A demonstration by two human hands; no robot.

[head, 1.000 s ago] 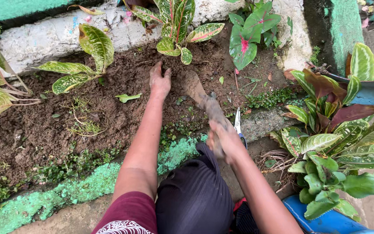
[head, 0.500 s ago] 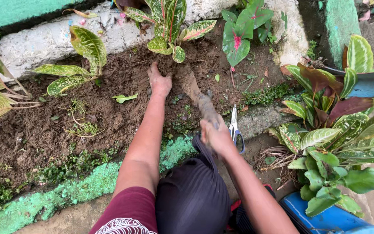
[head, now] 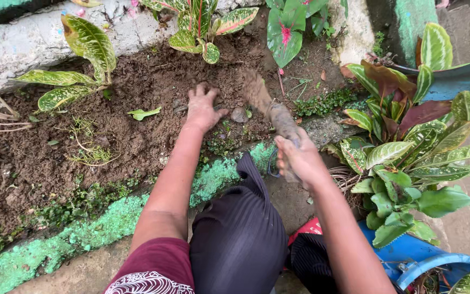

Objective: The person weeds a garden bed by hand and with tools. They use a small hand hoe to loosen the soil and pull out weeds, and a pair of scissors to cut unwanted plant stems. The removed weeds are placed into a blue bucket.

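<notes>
1. Left hand (head: 202, 109), as I see it from the head view, lies flat on the dark soil (head: 137, 136) of the raised bed with fingers spread, grasping nothing. A small grey stone (head: 239, 115) sits just beside it at 3 o'clock.
2. Right hand (head: 299, 159) is clenched round the handle of a soil-caked trowel (head: 265, 100). The blade points toward 11 o'clock and sits in the bed just right of the left hand.
3. Risk, as I judge it: the blade works very near the left fingers, so a hard thrust or a slip on the muddy handle could drive it into them.
4. A variegated plant (head: 202, 24) stands at 12 o'clock of the blade, near it. Digging further that way could cut its roots or topple it.
5. A pink-veined leaf (head: 285, 32) hangs at 1 o'clock of the blade, where a raised trowel could tear it.
6. Loose soil lifted near the green-painted kerb (head: 110, 218) at 6 o'clock could spill over it onto my dark trousers (head: 240, 239).
7. A blue loop (head: 272, 163) shows under the right hand. I cannot tell what it belongs to.
</notes>
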